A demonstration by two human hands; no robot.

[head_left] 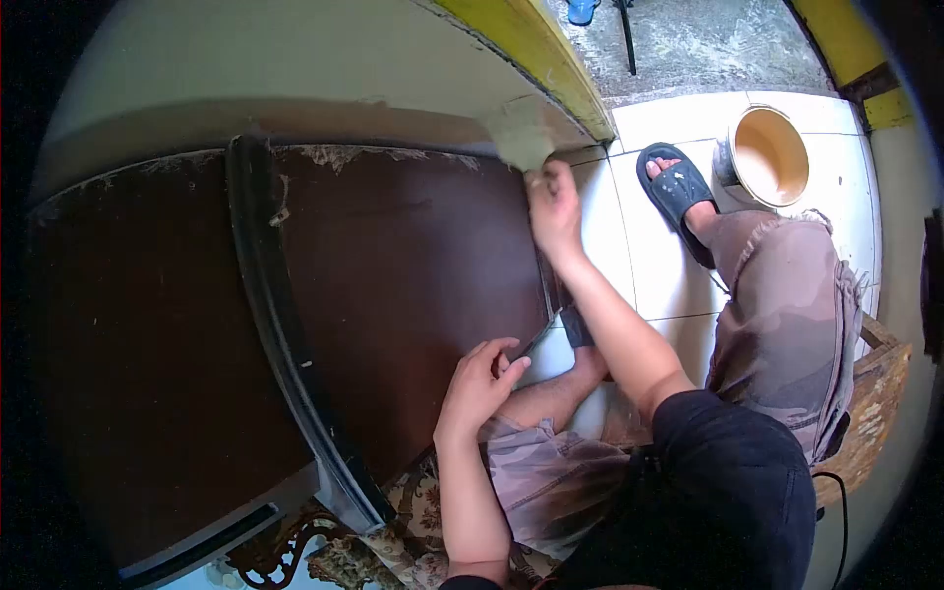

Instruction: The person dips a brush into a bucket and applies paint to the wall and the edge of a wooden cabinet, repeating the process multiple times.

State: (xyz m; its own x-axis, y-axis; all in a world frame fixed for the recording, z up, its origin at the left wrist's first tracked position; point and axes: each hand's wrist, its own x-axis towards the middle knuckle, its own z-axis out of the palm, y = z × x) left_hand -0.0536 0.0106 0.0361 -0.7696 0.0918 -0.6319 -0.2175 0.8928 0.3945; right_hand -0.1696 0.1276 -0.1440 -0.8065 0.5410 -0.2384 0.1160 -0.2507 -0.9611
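A dark brown panelled piece of furniture (393,265) stands along the wall, its wall-side edge chipped and streaked. My left hand (480,385) rests at its near edge, fingers bent but apart, thumb close to a thin dark strip along that edge. At the far right corner, beside the wall, my right hand (557,211) is closed, fingers curled. Whatever it may hold is hidden or blurred. Just beyond its fingers shows a pale, blurred patch (523,138) at the foot of the wall.
A pale bucket (770,157) stands on the white tiles (624,231), next to my foot in a black slipper (678,192). A yellow door frame (536,49) borders a rough concrete floor (698,44). A wooden stool (875,418) is beside my leg. A dark ridge (270,285) crosses the furniture.
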